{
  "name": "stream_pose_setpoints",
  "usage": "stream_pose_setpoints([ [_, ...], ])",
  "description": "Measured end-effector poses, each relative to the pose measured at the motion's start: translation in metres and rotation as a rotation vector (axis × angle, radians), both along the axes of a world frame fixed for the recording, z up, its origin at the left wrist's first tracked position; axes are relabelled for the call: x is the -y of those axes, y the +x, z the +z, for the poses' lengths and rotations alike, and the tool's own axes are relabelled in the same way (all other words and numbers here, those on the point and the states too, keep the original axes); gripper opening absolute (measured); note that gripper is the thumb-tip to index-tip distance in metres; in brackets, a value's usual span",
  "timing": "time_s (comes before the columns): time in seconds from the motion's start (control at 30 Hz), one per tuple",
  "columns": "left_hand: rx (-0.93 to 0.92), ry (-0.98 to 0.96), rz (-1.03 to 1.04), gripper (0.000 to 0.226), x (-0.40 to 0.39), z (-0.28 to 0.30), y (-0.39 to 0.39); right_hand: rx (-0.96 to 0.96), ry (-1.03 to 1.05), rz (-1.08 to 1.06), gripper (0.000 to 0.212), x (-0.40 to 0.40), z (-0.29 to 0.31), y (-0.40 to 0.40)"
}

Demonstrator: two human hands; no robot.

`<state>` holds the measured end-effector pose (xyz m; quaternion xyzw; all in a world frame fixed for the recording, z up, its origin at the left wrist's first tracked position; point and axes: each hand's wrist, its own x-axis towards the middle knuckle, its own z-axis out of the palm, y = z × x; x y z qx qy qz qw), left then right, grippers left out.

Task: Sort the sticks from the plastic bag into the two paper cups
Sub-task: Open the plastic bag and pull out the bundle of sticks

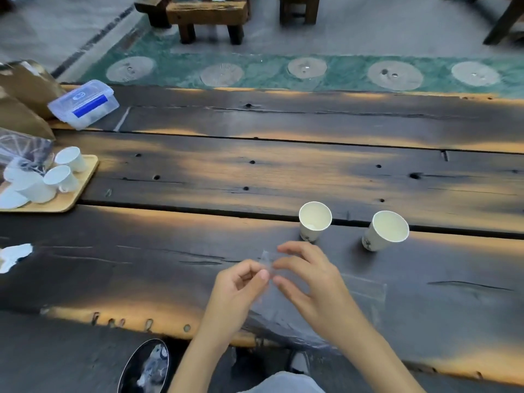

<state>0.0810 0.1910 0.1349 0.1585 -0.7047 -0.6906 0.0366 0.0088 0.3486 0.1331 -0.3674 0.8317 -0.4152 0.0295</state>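
1. At the far left of the dark, weathered plank surface [198, 171], a pale wooden tray [82, 188] is carrying several small white cups [61, 178] lying on their sides, and a clear lidded plastic box with a blue label [85, 103] is sitting behind it beside a brown paper bag [25, 89].
2. Your left hand [238, 290] is hovering over the near plank, its fingers [262, 275] curling narrow and pinching the top edge of the clear, thin plastic bag [283, 310].
3. That bag is lying between your two hands, draping down over the near edge of the surface; the sticks inside are too faint to make out.
4. Your right hand [309, 282] is meeting the left, its fingers [283, 263] gripping the same bag edge from the other side.
5. Just beyond your right hand, a white paper cup [314, 221] is standing upright and open.
6. Near it, to the right, a second white paper cup [385, 231] is also standing, apart from the first.
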Motion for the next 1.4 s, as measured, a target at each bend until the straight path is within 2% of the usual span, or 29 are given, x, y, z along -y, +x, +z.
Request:
stream_pose_setpoints([
  [0.13, -0.064, -0.052, -0.088, 0.024, -0.001, 0.013, 0.006, 0.102, -0.058, 0.076, 0.018, 0.003, 0.006, 0.004],
  [0.27, -0.084, -0.081, -0.153, 0.021, 0.008, 0.021, 0.009, 0.085, -0.131, 0.018, 0.016, 0.01, 0.014, 0.009],
  [0.4, -0.114, -0.107, -0.084, 0.009, 0.014, 0.026, 0.01, 0.067, -0.202, -0.056, 0.011, 0.017, 0.02, 0.011],
  [0.57, -0.157, -0.125, -0.057, 0.007, 0.018, 0.032, 0.008, 0.08, -0.237, -0.102, 0.011, 0.024, 0.028, 0.014],
  [0.7, -0.203, -0.114, -0.067, 0.006, 0.021, 0.037, 0.008, 0.192, -0.289, -0.143, 0.009, 0.029, 0.038, 0.013],
  [0.83, -0.224, -0.134, -0.098, 0.009, 0.024, 0.04, 0.007, 0.416, -0.404, -0.164, 0.018, 0.031, 0.044, 0.012],
  [1.07, -0.162, -0.157, -0.082, 0.006, 0.035, 0.039, 0.014, 0.524, -0.511, -0.206, 0.013, 0.027, 0.052, 0.003],
  [1.1, -0.155, -0.133, -0.076, 0.004, 0.035, 0.039, 0.014, 0.511, -0.488, -0.19, 0.012, 0.028, 0.053, 0.003],
  [1.2, -0.146, -0.083, -0.071, 0.023, 0.031, 0.042, 0.01, 0.403, -0.378, -0.119, 0.012, 0.034, 0.052, 0.004],
  [1.33, -0.2, -0.132, -0.036, 0.007, 0.023, 0.049, -0.001, 0.215, -0.238, -0.08, 0.02, 0.036, 0.051, 0.005],
  [1.4, -0.229, -0.136, 0.013, 0.013, 0.026, 0.048, -0.004, 0.207, -0.2, -0.134, 0.027, 0.026, 0.052, -0.001],
])
